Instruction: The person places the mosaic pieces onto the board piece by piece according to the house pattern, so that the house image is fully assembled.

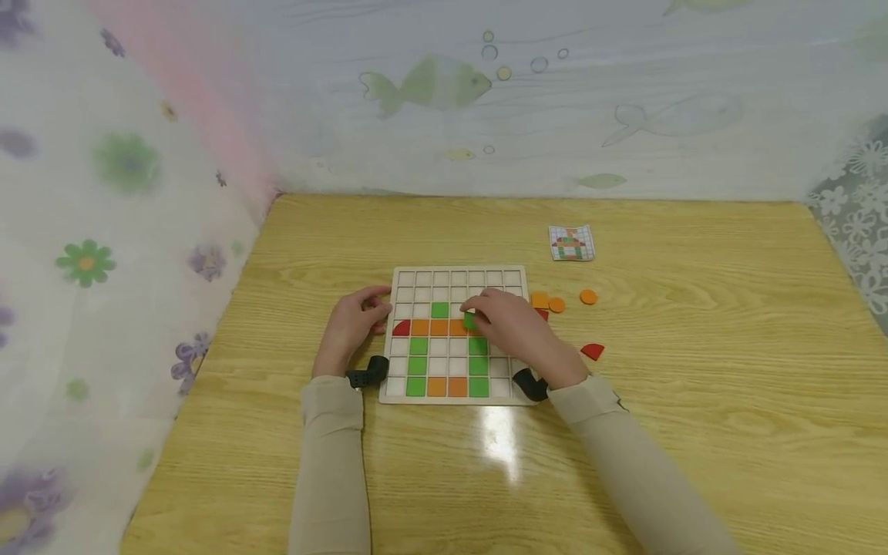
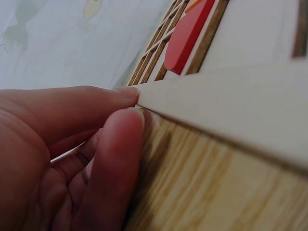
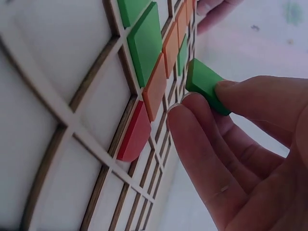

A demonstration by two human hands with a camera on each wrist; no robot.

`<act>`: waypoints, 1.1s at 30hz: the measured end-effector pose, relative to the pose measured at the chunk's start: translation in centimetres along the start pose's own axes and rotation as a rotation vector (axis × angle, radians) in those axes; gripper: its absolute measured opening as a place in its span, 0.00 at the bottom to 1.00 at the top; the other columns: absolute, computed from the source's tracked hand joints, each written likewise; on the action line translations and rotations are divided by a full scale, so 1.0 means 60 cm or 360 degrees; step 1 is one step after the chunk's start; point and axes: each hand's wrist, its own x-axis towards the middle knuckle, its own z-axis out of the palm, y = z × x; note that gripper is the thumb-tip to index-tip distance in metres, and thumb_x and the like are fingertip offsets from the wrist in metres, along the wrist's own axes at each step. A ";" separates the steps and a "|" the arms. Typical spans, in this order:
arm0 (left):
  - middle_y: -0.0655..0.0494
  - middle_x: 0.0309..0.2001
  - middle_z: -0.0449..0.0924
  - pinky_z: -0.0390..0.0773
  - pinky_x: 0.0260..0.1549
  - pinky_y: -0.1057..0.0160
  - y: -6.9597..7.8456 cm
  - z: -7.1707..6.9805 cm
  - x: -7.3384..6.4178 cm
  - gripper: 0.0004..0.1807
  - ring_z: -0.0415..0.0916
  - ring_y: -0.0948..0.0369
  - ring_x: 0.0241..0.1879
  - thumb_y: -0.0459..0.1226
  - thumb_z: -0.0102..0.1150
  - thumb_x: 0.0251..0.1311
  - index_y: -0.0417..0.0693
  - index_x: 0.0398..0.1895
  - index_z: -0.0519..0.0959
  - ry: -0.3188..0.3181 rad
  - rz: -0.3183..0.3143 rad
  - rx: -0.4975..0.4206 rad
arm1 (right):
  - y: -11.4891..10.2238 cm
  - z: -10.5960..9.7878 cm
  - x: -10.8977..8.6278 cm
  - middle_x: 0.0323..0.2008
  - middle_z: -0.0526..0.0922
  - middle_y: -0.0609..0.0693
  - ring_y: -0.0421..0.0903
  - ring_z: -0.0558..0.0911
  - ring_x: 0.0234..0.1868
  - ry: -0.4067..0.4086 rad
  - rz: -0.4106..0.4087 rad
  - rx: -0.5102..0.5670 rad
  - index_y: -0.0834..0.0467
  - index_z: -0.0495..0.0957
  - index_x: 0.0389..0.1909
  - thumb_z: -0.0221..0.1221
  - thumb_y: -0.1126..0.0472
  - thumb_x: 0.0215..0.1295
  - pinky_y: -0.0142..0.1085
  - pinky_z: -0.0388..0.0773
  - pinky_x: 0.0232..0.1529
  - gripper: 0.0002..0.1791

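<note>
A wooden grid board lies on the table with green, orange and red tiles in some of its cells. Between thumb and fingers, my right hand pinches a green square tile, tilted just above the board. In the right wrist view a red quarter-round tile ends the orange row below it. At the board's left edge is my left hand, its index fingertip touching the rim and its thumb close beside. Another red quarter-round tile sits in a cell near that hand.
Right of the board lie an orange square, two orange discs and red quarter-round pieces, one partly hidden by my right hand. A pattern card lies farther back. Patterned sheets stand behind and to the left of the table.
</note>
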 end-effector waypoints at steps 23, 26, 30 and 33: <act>0.50 0.37 0.71 0.77 0.25 0.64 -0.001 0.002 0.002 0.18 0.73 0.59 0.24 0.38 0.55 0.59 0.54 0.54 0.73 -0.0008 -0.0001 0.0012 | 0.013 0.010 0.068 0.36 0.79 0.47 0.44 0.73 0.35 -0.0091 0.0165 0.0082 0.55 0.81 0.38 0.54 0.63 0.61 0.36 0.71 0.40 0.09; 0.50 0.38 0.71 0.77 0.26 0.64 0.000 0.001 0.001 0.19 0.73 0.59 0.24 0.38 0.55 0.59 0.54 0.54 0.73 -0.0006 -0.0004 0.0019 | 0.013 0.010 0.070 0.36 0.79 0.47 0.44 0.73 0.35 -0.0108 0.0162 0.0070 0.55 0.81 0.37 0.55 0.61 0.61 0.37 0.72 0.41 0.08; 0.50 0.38 0.71 0.77 0.25 0.64 0.003 0.000 0.000 0.18 0.73 0.59 0.24 0.38 0.54 0.59 0.54 0.54 0.73 0.0010 -0.0016 0.0014 | 0.010 0.012 0.075 0.35 0.78 0.48 0.44 0.74 0.36 -0.0131 0.0179 0.0058 0.55 0.81 0.36 0.56 0.62 0.60 0.37 0.72 0.40 0.07; 0.50 0.38 0.71 0.77 0.25 0.64 0.002 -0.001 -0.001 0.18 0.73 0.59 0.24 0.38 0.54 0.59 0.54 0.54 0.73 0.0015 -0.0016 0.0016 | 0.008 0.016 0.079 0.35 0.78 0.48 0.44 0.73 0.36 -0.0138 0.0209 0.0052 0.55 0.81 0.37 0.55 0.63 0.60 0.37 0.72 0.40 0.07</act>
